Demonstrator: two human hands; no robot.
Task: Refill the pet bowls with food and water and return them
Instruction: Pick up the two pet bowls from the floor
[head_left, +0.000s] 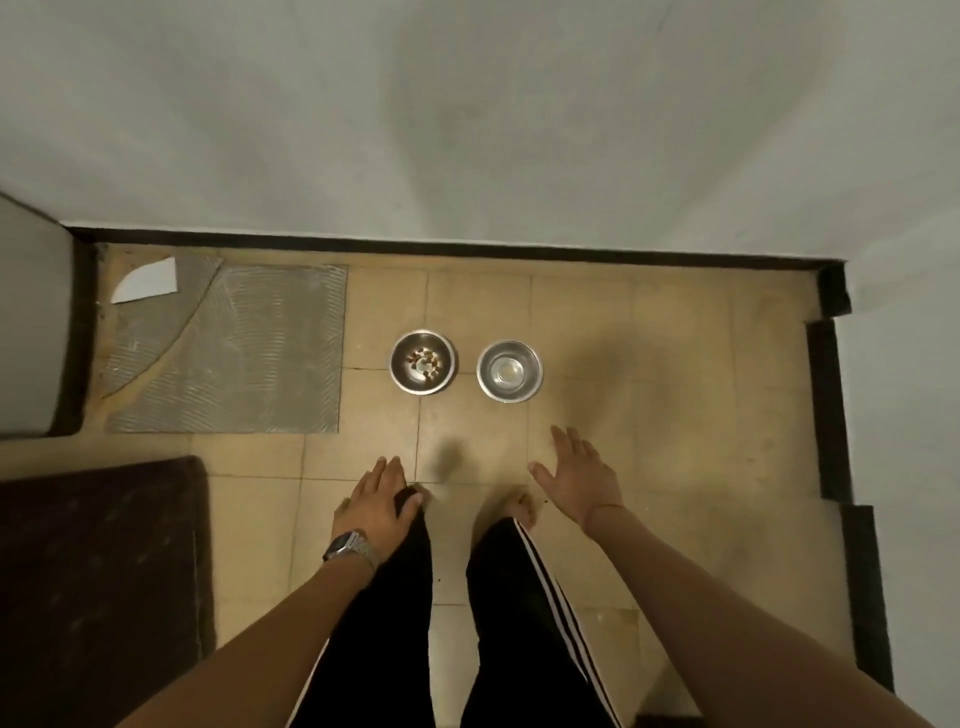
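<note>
Down on the tiled floor (675, 467), two steel bowls are seen side by side, a little apart, near the wall (467, 130). Farthest left, a dark mat (98, 571) lies beside the left forearm, and a patch of bare grey floor bed (234, 353) sits ahead and to the left of the left hand.

Next, the left hand (376, 501) is held out flat with its fingers loosely apart and nothing gripped; a wristwatch (350, 545) is worn just behind it. Ahead of this hand and slightly to its right stands the food bowl (422, 362), with only a few brown kibbles scattered on its bottom.

Further right, the water bowl (509, 370) stands ahead of the right hand (576, 478) and slightly to that hand's left; whether any water remains in it cannot be told for certain. The right hand is likewise spread open and empty, palm down.

Neither bowl is touched yet; both lie clear of the fingertips, straight forward and between the lines of the two arms. Each hand is matched to the bowl on its own side, so a forward and downward reach, converging slightly inward, is judged to be what the pick-up calls for. Being round, the bowls offer no preferred axis; the rim is likely to be taken from any side.
</note>
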